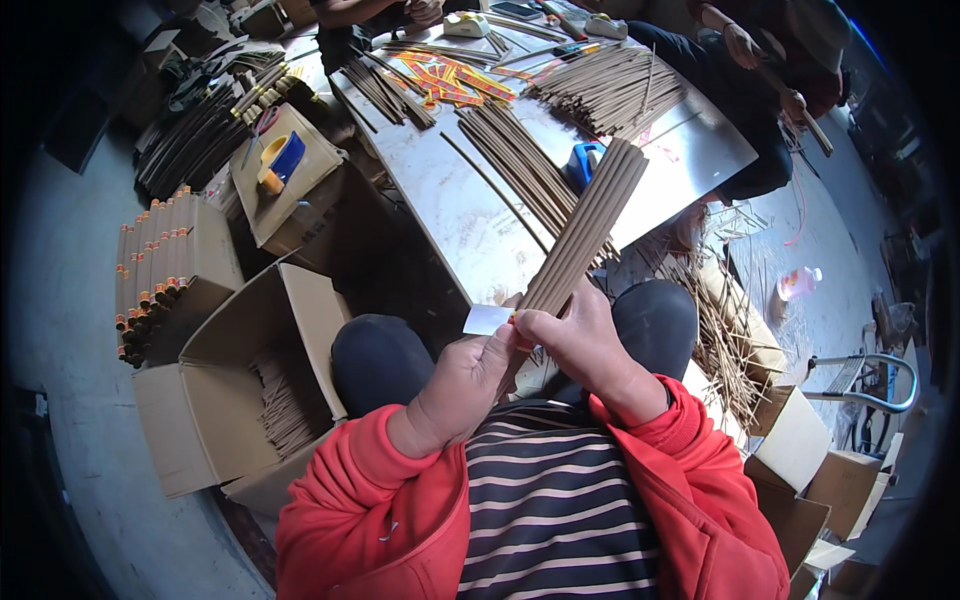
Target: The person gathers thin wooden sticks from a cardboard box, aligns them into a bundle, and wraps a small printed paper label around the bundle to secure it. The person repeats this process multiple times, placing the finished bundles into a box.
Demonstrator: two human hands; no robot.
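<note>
A tight bundle of brown incense sticks (pixel 592 228) slants up and to the right over my lap. My right hand (pixel 585 345) is closed round its lower end, thumb pressed toward the front. Close beside it, my left hand (pixel 460 385) pinches a paper label (pixel 487 320) against the bundle's base. The label's white back faces up, and a bit of red and yellow shows by the thumbs. Fingers hide the bundle's bottom. Just beyond, loose incense sticks (pixel 530 170) lie in a row on the white table (pixel 430 190).
Red and yellow labels (pixel 450 80) and another stick pile (pixel 610 90) lie farther back. A tape dispenser (pixel 280 165) sits on a carton at left, above an open cardboard box (pixel 225 400) holding sticks. Wrapped bundles (pixel 155 260) stand beyond. Two people work across the table.
</note>
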